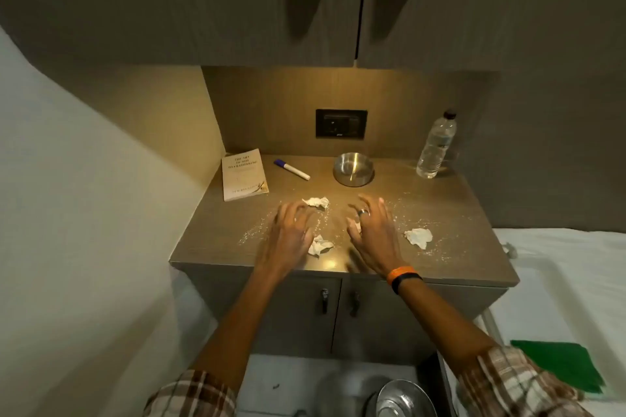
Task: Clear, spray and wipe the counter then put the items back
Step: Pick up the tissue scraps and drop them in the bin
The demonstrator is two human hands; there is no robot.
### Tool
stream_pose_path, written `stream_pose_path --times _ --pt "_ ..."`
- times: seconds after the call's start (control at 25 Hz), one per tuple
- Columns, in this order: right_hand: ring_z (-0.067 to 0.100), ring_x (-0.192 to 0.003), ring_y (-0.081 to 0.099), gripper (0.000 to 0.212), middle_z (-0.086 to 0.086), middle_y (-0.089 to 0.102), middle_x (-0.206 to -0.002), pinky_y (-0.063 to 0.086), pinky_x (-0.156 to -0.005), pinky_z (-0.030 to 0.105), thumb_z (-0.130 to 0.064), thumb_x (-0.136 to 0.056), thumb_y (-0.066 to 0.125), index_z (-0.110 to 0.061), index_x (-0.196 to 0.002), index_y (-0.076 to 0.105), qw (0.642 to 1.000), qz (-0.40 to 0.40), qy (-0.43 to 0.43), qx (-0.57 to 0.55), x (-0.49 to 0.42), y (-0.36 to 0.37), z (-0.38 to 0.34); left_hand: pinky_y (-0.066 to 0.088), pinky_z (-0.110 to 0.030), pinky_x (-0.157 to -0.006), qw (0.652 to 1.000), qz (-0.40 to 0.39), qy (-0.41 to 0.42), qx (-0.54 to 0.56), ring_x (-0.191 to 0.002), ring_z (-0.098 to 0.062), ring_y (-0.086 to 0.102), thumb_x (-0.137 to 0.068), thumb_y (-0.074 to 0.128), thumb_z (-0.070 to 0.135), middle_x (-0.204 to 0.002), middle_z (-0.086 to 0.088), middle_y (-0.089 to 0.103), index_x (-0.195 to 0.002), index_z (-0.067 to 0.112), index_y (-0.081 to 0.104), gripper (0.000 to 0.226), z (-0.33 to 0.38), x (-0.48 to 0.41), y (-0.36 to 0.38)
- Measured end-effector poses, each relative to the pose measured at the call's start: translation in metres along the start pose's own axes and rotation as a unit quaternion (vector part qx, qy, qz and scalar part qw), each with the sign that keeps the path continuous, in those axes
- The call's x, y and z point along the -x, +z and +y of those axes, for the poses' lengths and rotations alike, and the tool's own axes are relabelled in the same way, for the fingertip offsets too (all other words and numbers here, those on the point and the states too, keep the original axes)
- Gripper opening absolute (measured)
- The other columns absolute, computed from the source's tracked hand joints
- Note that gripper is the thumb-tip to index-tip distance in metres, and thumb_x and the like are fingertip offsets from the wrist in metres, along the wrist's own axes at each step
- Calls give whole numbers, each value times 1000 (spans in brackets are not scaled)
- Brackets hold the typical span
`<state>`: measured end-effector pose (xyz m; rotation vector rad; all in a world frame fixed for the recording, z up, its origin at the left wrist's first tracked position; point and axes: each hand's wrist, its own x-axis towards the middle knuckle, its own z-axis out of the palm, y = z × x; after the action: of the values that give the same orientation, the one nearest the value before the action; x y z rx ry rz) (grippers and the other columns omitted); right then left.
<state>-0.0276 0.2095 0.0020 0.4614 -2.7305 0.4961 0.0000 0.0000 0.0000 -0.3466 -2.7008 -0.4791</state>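
Note:
A brown counter (474,213) holds a cream paperback book (243,175) at the back left, a white marker with a purple cap (291,169), a steel bowl (353,168) and a clear water bottle (436,145) at the back right. White crumbs are scattered across the top. Three crumpled tissues lie on it: one (316,202) by my left fingertips, one (319,245) beside my left hand, one (419,237) right of my right hand. My left hand (289,234) and my right hand (372,230) hover over the middle, fingers spread, holding nothing.
A black wall socket (341,123) sits on the back panel. Upper cabinets (237,3) hang overhead, lower cabinet doors (305,311) below the counter. A white bed with a green cloth (559,366) is at the right. A steel lidded bin (401,399) stands on the floor.

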Motion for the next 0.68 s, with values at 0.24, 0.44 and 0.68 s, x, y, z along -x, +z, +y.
stream_pose_path --times 0.24,0.44,0.68 --pt "26 -123 51 29 6 63 -130 29 -105 45 -30 -103 50 -17 -118 71 982 -99 161 24 -10 53 24 54 -35 -94 990 -120 25 73 -120 -15 52 -97 65 28 -134 -3 55 -120 20 69 25 -14 6 49" --pt "26 -115 59 21 5 70 -119 35 -104 41 -21 -100 60 -19 -116 73 988 -91 121 -37 -36 68 20 59 -33 -88 993 -80 -7 86 -109 -25 64 -80 81 4 -122 -11 65 -104 10 73 27 -26 3 47" --pt "26 -114 63 23 10 72 -118 50 -102 44 -7 -96 64 -10 -117 73 985 -44 106 -127 -100 90 -14 42 -21 -101 986 -33 -127 101 -124 -20 55 -96 60 4 -137 -11 58 -134 8 59 39 -69 -21 44"
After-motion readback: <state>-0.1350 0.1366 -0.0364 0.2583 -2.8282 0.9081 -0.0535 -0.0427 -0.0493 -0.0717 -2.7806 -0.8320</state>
